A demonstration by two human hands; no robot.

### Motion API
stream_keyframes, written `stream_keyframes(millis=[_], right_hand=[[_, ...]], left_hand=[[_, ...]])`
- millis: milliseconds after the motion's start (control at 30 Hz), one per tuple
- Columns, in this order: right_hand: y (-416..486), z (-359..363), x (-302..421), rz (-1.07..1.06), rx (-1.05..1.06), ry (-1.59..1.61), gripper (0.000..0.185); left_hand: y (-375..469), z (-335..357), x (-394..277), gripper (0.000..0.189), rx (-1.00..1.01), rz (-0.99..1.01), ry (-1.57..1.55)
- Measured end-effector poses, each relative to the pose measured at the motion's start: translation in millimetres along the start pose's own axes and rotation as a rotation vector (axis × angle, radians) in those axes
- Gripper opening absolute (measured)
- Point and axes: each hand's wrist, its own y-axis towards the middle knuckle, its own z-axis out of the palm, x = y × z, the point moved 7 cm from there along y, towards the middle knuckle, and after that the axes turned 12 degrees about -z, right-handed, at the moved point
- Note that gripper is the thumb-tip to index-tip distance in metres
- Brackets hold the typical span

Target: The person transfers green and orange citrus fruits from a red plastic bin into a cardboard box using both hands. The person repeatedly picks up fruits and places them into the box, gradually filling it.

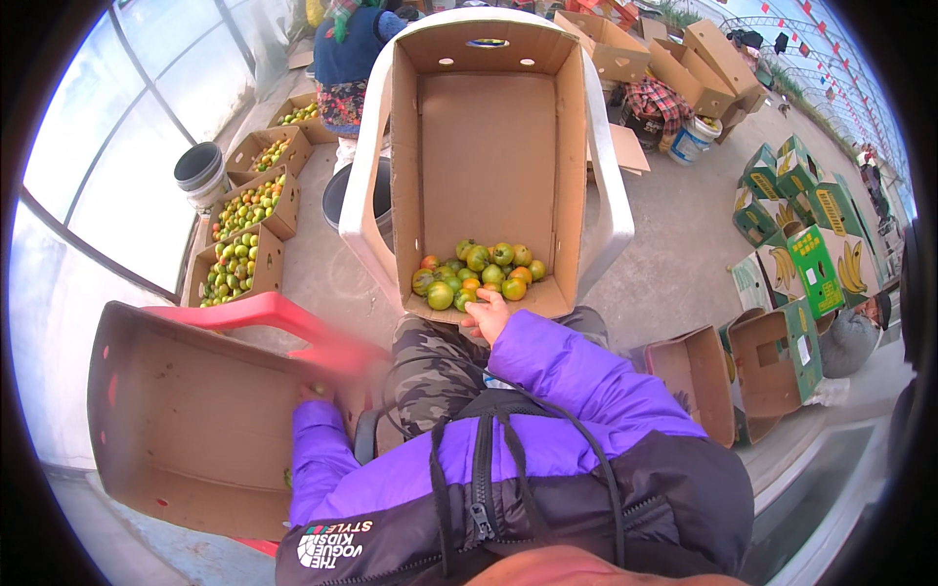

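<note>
A cardboard box (487,161) rests tilted on a white plastic chair (610,176) before me, with green and orange tomatoes (492,274) gathered at its near end. At the near edge of that pile is my right hand (489,315), its fingers apart and touching or almost touching the tomatoes. My left hand (315,392) is low at the left, at the side of a second cardboard box (190,410), and a green tomato (318,388) shows at its fingers. How firmly it grips is partly hidden. That second box lies over a red plastic chair (249,311).
Cardboard boxes of tomatoes (253,205) line the left wall beside grey-rimmed buckets (201,172). A person (348,66) is beyond the white chair. Banana boxes (813,271) are stacked at the right, with another person (850,344) near them. Open boxes (689,80) lie at the back.
</note>
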Motion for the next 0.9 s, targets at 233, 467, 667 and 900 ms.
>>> stream_keyframes(millis=[233,467,667,900], right_hand=[[-1,-2,5,0.005,0.025,-0.014,0.058],[-1,-2,1,0.003,0.017,0.002,0.058],[-3,1,2,0.010,0.036,-0.010,0.057],[-2,5,6,0.050,0.121,-0.002,0.050]], left_hand=[[-21,-14,23,0.060,-0.023,-0.035,-0.191],[-86,-63,95,0.055,-0.118,-0.300,0.261],[-79,-64,118,0.052,-0.061,-0.341,0.318],[-74,-88,73,0.060,-0.161,-0.147,-0.036]])
